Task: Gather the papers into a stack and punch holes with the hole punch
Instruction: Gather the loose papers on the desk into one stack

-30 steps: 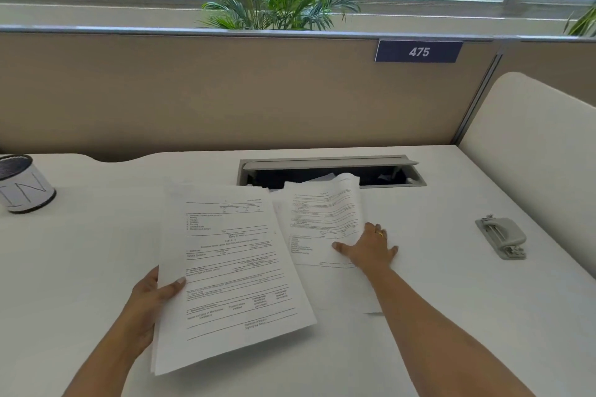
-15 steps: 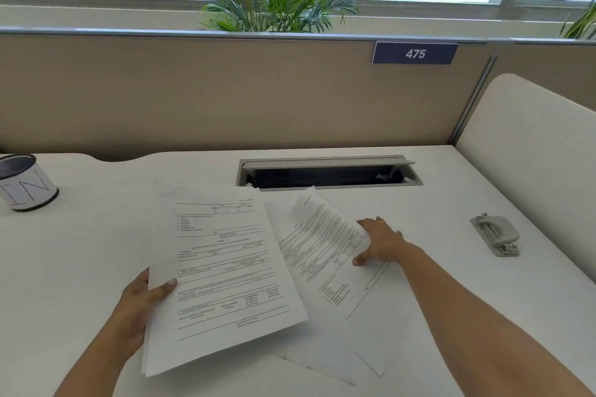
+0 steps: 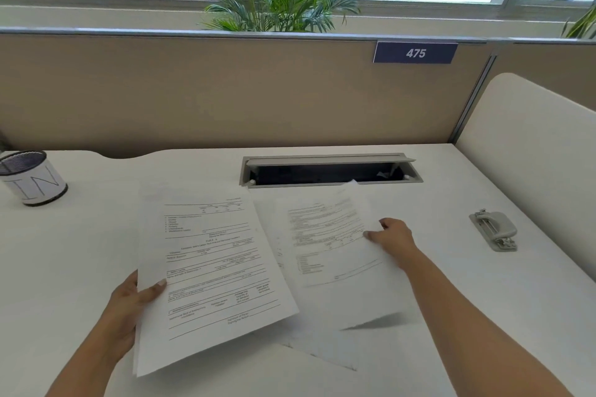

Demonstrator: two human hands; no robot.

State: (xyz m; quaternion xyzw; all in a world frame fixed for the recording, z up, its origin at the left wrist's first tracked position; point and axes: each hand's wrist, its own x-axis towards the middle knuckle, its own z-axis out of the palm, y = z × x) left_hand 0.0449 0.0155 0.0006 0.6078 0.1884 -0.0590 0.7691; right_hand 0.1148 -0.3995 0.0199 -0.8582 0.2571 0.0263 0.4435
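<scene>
The left hand (image 3: 125, 309) still gripped the paper stack (image 3: 213, 267) at lower left, thumb on top; the right hand (image 3: 395, 240) pinched a loose sheet (image 3: 329, 235) at centre, raised higher than before; the hole punch (image 3: 493, 229) lay at right.

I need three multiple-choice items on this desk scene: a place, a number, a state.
1. Where is the hole punch? A. in a hand B. on the desk's right side C. out of view
2. Which number is on the blue sign? A. 457 B. 475 C. 745
3. What do the left hand and right hand do? A. both hold paper B. both lie open C. one presses the punch
Key: 1 B, it lies there alone; 2 B, white digits; 3 A, left grips the stack, right pinches a sheet.
</scene>
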